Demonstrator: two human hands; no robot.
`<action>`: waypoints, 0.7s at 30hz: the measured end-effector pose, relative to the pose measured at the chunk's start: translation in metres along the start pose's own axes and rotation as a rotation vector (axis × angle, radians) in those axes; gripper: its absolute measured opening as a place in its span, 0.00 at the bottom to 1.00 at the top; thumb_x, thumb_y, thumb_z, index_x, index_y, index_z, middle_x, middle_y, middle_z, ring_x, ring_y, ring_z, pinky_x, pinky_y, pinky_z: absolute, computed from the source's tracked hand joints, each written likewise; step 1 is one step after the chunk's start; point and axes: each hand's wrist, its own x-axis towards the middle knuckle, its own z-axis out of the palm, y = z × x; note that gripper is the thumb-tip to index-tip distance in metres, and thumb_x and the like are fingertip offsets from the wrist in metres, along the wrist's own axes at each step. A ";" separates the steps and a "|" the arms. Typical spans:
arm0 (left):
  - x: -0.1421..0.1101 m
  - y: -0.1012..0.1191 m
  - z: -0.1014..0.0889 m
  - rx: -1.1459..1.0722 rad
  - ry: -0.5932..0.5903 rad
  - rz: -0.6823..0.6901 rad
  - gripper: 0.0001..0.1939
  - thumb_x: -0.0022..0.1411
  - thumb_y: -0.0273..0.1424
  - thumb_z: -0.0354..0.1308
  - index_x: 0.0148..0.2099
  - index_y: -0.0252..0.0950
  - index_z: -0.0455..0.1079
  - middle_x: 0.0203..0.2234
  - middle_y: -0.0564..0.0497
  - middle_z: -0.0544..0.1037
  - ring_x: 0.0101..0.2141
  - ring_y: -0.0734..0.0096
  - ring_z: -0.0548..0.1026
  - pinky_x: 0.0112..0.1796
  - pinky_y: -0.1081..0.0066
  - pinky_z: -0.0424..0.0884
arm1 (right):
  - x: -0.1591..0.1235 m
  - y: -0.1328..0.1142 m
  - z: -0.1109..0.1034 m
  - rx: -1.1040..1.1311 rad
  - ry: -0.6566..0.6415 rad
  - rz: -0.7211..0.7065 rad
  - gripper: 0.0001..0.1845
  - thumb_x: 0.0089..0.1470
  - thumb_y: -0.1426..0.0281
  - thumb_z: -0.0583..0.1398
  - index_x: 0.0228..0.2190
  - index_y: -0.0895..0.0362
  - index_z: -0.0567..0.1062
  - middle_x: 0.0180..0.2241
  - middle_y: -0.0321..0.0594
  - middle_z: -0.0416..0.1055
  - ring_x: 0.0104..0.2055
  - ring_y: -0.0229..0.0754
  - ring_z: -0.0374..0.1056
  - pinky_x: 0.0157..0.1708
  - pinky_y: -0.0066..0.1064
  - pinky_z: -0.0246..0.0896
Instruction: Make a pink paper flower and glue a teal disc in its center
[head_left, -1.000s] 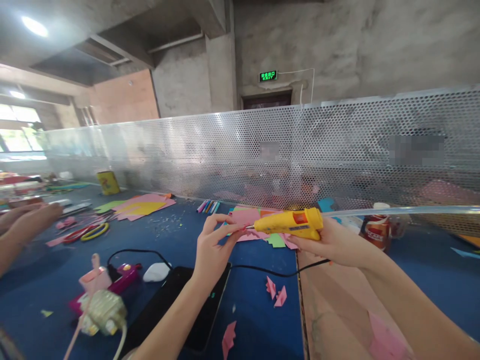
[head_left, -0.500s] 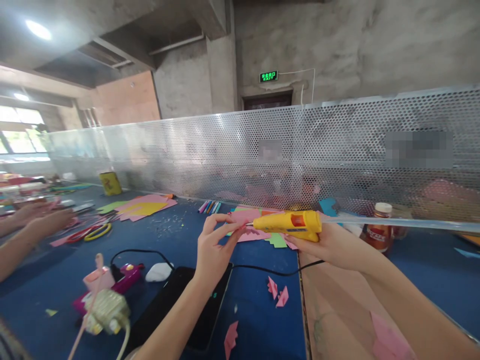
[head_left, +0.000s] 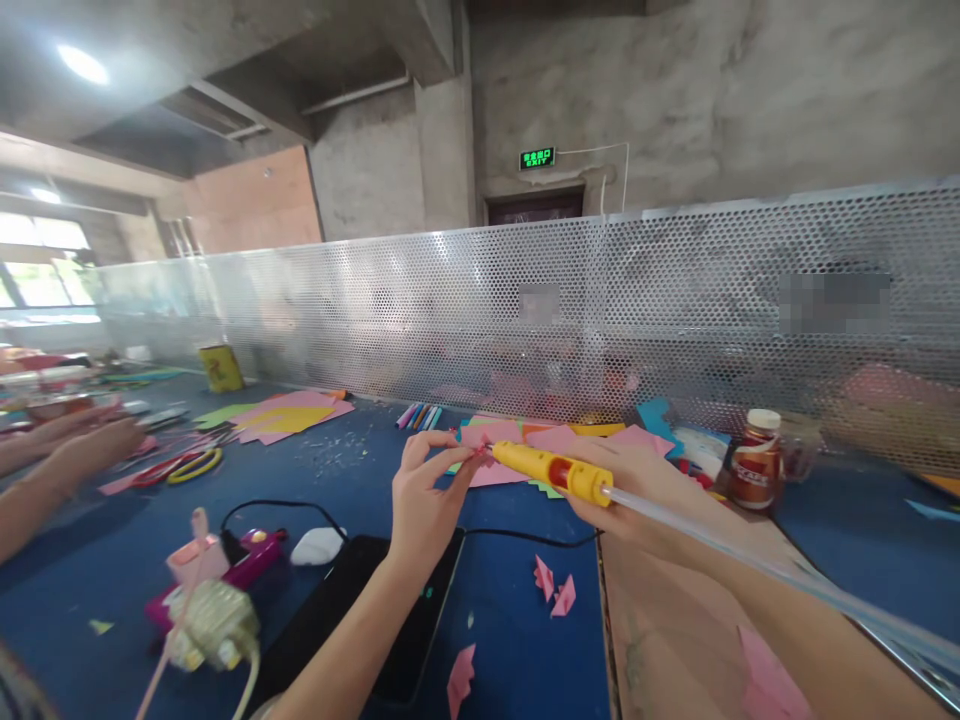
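Note:
My right hand (head_left: 637, 490) is wrapped around a yellow glue gun (head_left: 551, 468), with a long clear glue stick (head_left: 720, 555) trailing out of its back end. The gun's nozzle points left and meets a small pink paper piece (head_left: 484, 449). That piece is pinched between the fingertips of my left hand (head_left: 431, 485), which partly hide its shape. Below my hands, small folded pink paper pieces (head_left: 564, 595) lie on the blue table (head_left: 517, 660). One more pink piece (head_left: 461, 678) rests near the front edge.
A dark tablet-like device (head_left: 405, 610) lies under my left forearm, a purple power strip (head_left: 259, 558) with plugs beside it. Coloured paper (head_left: 292, 412), markers (head_left: 421, 416) and scissors (head_left: 196, 466) lie farther back. A brown bottle (head_left: 756, 462) stands right. Another person's hands (head_left: 90, 440) work at far left.
My right hand has tilted the glue gun, so its back end now points lower and toward me. The glue stick swung down with it. My left hand stays nearly still.

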 end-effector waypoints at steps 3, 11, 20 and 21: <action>0.000 -0.001 0.001 -0.013 0.020 0.008 0.03 0.53 0.30 0.59 0.29 0.41 0.74 0.26 0.52 0.69 0.35 0.66 0.69 0.38 0.63 0.67 | -0.001 -0.002 0.002 -0.096 -0.021 -0.037 0.08 0.51 0.69 0.51 0.32 0.59 0.67 0.32 0.42 0.67 0.34 0.41 0.62 0.30 0.32 0.56; 0.001 -0.002 0.001 -0.006 0.032 0.013 0.03 0.53 0.29 0.59 0.29 0.40 0.73 0.24 0.52 0.69 0.36 0.66 0.69 0.38 0.64 0.66 | -0.002 -0.017 0.003 -0.335 0.026 -0.141 0.05 0.51 0.70 0.53 0.27 0.60 0.65 0.29 0.41 0.67 0.29 0.40 0.62 0.24 0.28 0.50; 0.000 -0.011 0.003 0.038 0.042 0.015 0.02 0.52 0.29 0.59 0.29 0.39 0.74 0.23 0.52 0.68 0.36 0.65 0.68 0.39 0.64 0.66 | -0.002 -0.010 -0.003 -0.081 -0.012 0.017 0.08 0.50 0.68 0.51 0.31 0.59 0.66 0.33 0.40 0.68 0.36 0.42 0.63 0.31 0.32 0.56; 0.000 -0.010 0.004 0.039 0.033 0.023 0.03 0.52 0.29 0.59 0.29 0.40 0.74 0.23 0.52 0.68 0.36 0.65 0.68 0.39 0.64 0.66 | -0.001 -0.008 -0.002 -0.082 -0.003 0.029 0.09 0.50 0.68 0.51 0.33 0.59 0.67 0.35 0.41 0.68 0.38 0.43 0.63 0.33 0.33 0.57</action>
